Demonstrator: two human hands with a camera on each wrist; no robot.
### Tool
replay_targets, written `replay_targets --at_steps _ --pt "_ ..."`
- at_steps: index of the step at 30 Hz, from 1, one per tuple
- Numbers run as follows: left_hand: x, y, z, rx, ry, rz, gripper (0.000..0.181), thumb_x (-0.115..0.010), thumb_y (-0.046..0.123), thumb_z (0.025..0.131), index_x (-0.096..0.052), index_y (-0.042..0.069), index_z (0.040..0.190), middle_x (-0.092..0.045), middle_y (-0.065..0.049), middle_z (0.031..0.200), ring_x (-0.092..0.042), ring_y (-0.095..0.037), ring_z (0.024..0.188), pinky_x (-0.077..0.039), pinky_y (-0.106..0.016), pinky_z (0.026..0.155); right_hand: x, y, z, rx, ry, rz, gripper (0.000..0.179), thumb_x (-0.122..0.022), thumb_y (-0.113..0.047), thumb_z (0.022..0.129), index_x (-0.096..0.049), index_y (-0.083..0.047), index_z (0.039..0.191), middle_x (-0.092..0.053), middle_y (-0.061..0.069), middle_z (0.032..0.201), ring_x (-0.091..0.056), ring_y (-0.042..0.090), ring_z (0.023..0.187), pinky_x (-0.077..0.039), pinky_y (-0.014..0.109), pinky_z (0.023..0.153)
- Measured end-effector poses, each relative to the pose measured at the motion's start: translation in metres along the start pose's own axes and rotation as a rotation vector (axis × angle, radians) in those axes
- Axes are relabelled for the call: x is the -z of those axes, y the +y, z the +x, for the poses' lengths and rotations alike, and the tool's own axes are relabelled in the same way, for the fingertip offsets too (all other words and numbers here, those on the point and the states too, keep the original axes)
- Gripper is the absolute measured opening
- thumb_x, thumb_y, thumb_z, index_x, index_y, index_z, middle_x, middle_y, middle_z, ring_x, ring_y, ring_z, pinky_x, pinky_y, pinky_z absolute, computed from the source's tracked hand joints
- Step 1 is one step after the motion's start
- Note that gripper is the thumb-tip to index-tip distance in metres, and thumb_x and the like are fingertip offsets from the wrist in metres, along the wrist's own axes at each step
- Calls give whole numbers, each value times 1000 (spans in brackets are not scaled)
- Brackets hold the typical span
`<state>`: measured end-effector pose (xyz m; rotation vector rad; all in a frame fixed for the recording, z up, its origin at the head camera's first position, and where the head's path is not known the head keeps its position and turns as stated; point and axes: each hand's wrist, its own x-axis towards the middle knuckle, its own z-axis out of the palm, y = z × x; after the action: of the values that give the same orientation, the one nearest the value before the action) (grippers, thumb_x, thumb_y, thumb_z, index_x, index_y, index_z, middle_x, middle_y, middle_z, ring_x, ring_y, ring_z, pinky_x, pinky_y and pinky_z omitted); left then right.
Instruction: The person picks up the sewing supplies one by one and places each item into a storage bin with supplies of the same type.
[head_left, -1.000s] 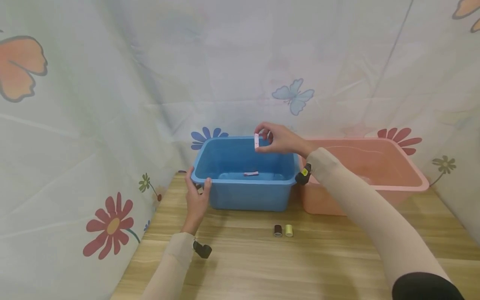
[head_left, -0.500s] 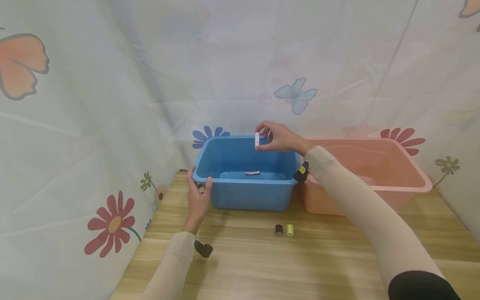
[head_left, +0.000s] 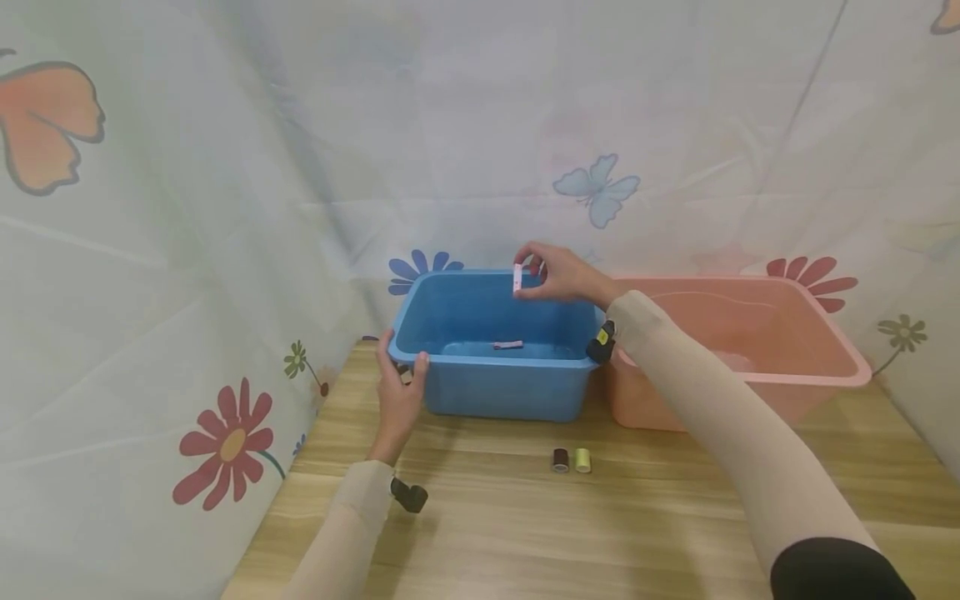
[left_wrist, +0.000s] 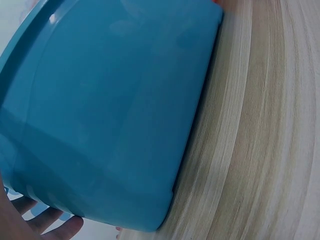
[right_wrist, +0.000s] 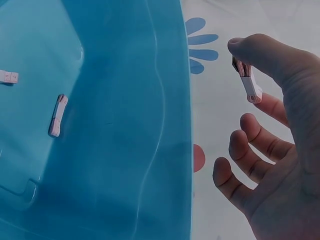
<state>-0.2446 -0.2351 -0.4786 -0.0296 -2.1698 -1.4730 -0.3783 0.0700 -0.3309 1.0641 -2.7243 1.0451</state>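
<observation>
My right hand pinches a small folded tape measure between thumb and index finger, above the back rim of the blue tub. Its pale folds and dark edge show in the right wrist view, the other fingers spread loosely. Two more folded tape measures lie on the tub floor in that view: one near the middle, and a part of another with printed marks at the left edge. At the tub's front left corner, my left hand grips the rim, its fingers along the outer side.
An orange-pink tub stands right beside the blue one. On the wooden table before them sit a dark brown thread spool and a yellow thread spool. A flower-and-butterfly-printed curtain hangs close behind.
The whole head view has shifted slightly as the camera moved. Both hands keep their places at the blue tub, the right one still pinching the folded tape measure.
</observation>
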Motion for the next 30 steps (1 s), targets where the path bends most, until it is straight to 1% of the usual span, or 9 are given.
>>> replay_targets --at_steps 4,7,15,20,26,30 --pt "1 -2 0 12 -1 7 76 -60 49 101 -18 29 161 -43 -16 155 -54 -39 126 -50 -60 96 0 3 3 -4 5 -9 57 -85 -32 85 -57 -13 132 -64 15 112 -62 26 92 -58 40 82" --pt "1 -2 0 18 0 12 76 -59 50 101 -18 29 161 -46 -17 152 -56 -39 123 -52 -57 93 0 5 6 -13 5 -15 57 -85 -32 85 -58 -14 132 -65 14 112 -62 26 92 -58 41 83" --pt "1 -1 1 7 -3 5 77 -59 51 102 -18 23 161 -45 -16 153 -55 -37 124 -51 -58 96 -2 8 12 -27 8 -8 62 -84 -36 85 -57 -11 135 -64 18 114 -61 27 93 -58 41 84" --pt "0 -1 1 6 -6 6 77 -59 50 102 -18 26 161 -45 -16 152 -55 -37 124 -50 -56 96 -4 10 15 -26 15 8 61 -84 -33 86 -57 -10 135 -64 20 113 -61 27 91 -58 40 82" --pt "1 -2 1 -2 -8 0 78 -59 50 101 -18 23 162 -44 -17 154 -54 -37 125 -50 -58 96 -6 12 18 -22 23 27 59 -85 -31 86 -57 -10 134 -63 14 108 -61 27 89 -58 39 80" --pt "1 -3 1 -8 -3 0 78 -59 51 101 -18 23 162 -43 -16 155 -53 -37 126 -50 -59 97 -8 15 20 -39 23 25 59 -85 -30 85 -57 -11 134 -62 13 108 -61 27 90 -58 39 81"
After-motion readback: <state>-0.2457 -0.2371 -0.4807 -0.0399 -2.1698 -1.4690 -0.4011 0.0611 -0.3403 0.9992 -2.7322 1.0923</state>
